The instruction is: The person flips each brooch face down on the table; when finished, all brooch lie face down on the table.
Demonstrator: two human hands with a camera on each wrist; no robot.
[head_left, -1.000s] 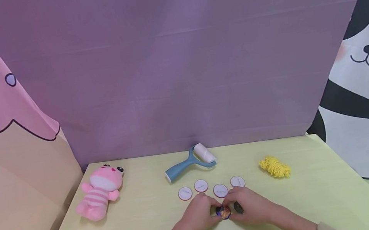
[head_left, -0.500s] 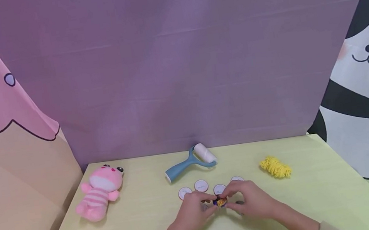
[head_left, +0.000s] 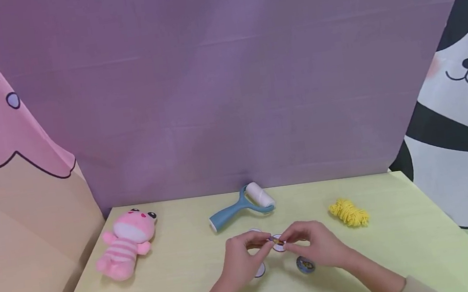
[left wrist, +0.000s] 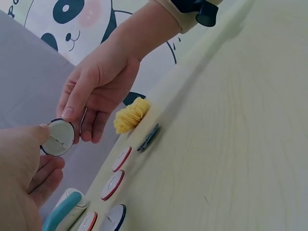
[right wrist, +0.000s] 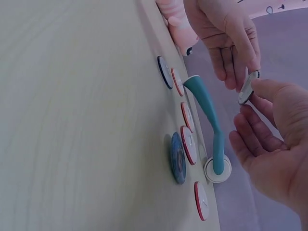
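Both hands pinch one round pin-back badge [head_left: 277,241] between them, above the table. It is edge-on in the head view; its white back with the pin [left wrist: 59,138] faces the left wrist camera. My left hand [head_left: 245,259] has thumb and fingers on its left edge, and my right hand [head_left: 315,244] grips the right edge. Below the right hand a blue picture badge [head_left: 306,264] lies face up. Under the left hand a white-backed badge [head_left: 259,269] rests pin side up. Several red- and orange-rimmed badges [right wrist: 188,144] lie beyond, partly hidden by the hands in the head view.
A blue-handled roller [head_left: 238,208] with a white cylinder lies at the back middle. Yellow yarn [head_left: 349,212] is at the right, a pink striped plush toy [head_left: 125,246] at the left. A purple cloth [head_left: 227,92] hangs behind the table [head_left: 182,291].
Both hands have lifted the badge and carried it away from the front edge. Its picture side has tipped until it shows edge-on. The two badges beneath the hands have come into view.
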